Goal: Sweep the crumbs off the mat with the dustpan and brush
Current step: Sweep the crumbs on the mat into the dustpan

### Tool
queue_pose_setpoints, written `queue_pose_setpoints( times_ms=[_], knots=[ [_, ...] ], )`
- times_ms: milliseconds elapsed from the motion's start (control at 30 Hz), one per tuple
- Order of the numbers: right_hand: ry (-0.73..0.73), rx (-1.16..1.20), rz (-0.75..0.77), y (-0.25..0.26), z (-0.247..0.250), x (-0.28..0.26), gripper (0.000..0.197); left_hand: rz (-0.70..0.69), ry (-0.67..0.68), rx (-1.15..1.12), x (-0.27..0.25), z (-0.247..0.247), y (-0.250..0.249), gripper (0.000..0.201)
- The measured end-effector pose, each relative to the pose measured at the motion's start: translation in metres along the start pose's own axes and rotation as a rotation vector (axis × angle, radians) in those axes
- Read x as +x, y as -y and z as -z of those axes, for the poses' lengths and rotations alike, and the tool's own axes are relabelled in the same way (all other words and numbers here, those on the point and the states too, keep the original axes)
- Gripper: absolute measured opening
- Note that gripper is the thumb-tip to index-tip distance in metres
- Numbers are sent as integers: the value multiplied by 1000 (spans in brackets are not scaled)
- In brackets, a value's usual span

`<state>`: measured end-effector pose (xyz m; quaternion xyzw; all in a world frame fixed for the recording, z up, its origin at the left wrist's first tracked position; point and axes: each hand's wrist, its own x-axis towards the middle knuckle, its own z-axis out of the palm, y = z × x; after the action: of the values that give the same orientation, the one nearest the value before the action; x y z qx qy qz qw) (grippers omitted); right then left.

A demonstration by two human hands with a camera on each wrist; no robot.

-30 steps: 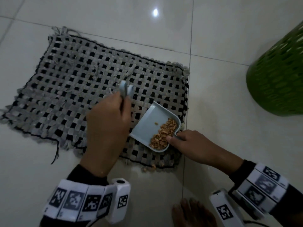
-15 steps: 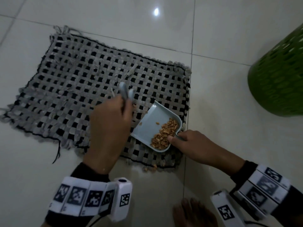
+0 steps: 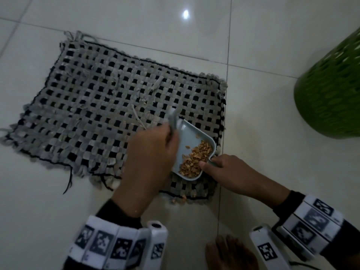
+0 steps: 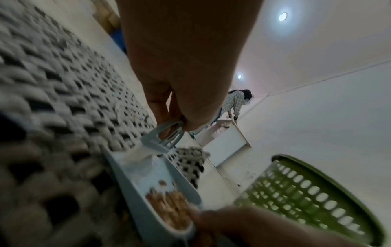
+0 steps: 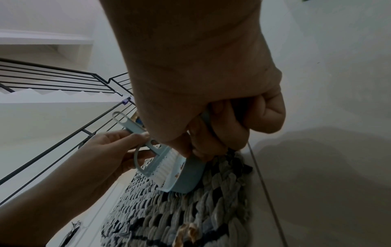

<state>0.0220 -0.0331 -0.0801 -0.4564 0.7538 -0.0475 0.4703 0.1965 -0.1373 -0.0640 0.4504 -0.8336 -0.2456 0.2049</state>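
The left hand (image 3: 150,158) pinches the handle of the small pale-blue brush (image 5: 156,160), thumb and fingers closed round it; in the right wrist view its white bristles sit at the open lip of the dustpan (image 3: 191,141). The right hand (image 3: 231,174) is curled round the dustpan's short handle at the pan's lower right corner, its thumb lying against the rim.

The dustpan, a shallow pale-blue tray, rests on the woven grey-and-black mat (image 3: 101,106), right of centre in the head view, near the mat's right edge. Inside it a heap of golden-brown crumbs (image 3: 194,158) lies banked against the back wall next to the right thumb, with a few single flakes scattered higher on the pan floor. A small cluster of stray crumbs (image 3: 178,199) lies at the mat's lower fringe, just below the pan.

At the right edge of the head view stands a green perforated basket (image 3: 331,90) on the white tiled floor (image 3: 263,133); what it holds cannot be seen.

Both wrists wear white bands (image 3: 109,246) printed with black square marker codes; no readable words show anywhere.
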Motion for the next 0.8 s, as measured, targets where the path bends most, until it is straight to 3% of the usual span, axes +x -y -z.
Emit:
queue_pose_setpoints(
  times_ms=[100,267,467,600,667,733,800],
  knots=[
    [-1,-19,15,0,0,0,52,-52,36,-65,-11,-12,-12,28],
    [10,-13,13,-1,0,-1,50,-13,-71,-12,3,-1,-8,33],
    [-1,-24,11,-2,-1,1,49,-178,-26,-55,-13,-17,-24,9],
    [-17,-26,23,-3,-2,1,51,-180,-3,-21,-16,-21,-19,37],
    [-16,-20,31,-3,-3,1,50,-213,51,-33,-19,-21,-21,35],
    [-10,9,42,-4,-2,0,49,-190,56,-92,-19,-17,-23,19],
    [-6,71,62,-7,-2,-2,50,-95,-28,-112,-14,-4,-16,19]
  ],
)
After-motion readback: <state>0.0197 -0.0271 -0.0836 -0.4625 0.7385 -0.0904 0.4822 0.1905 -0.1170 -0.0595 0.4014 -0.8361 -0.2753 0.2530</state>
